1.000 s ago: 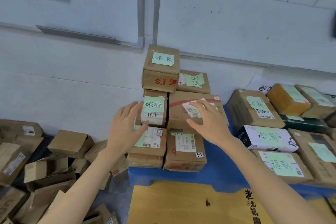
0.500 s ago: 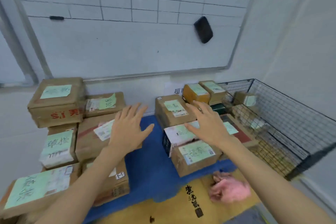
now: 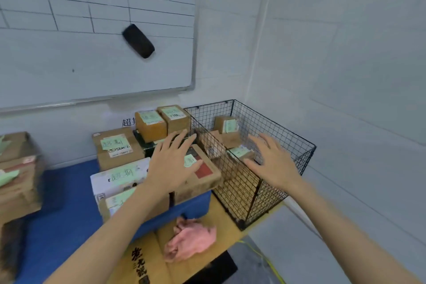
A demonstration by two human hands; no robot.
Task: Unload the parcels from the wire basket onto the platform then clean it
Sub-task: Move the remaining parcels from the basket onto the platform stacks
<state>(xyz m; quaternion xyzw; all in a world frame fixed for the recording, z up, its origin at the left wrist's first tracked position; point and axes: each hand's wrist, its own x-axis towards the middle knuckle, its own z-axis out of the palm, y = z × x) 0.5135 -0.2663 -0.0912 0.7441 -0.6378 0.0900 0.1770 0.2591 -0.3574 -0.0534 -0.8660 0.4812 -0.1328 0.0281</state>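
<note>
Blue platform (image 3: 69,203) beside wire basket (image 3: 242,191) of parcels (image 3: 227,123), left hand (image 3: 171,163) and right hand (image 3: 274,163) wide, empty.

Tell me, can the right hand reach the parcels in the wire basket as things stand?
Probably yes. The right hand hovers open above the basket, whose top looks uncovered, and the parcels lie beneath and beyond it with nothing between.

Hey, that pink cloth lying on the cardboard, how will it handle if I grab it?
Probably floppy: the pink cloth lies crumpled in soft folds, so it should sag from one pinch. Likely light, being loosely bunched, and unlikely to roll on the flat cardboard.
</note>
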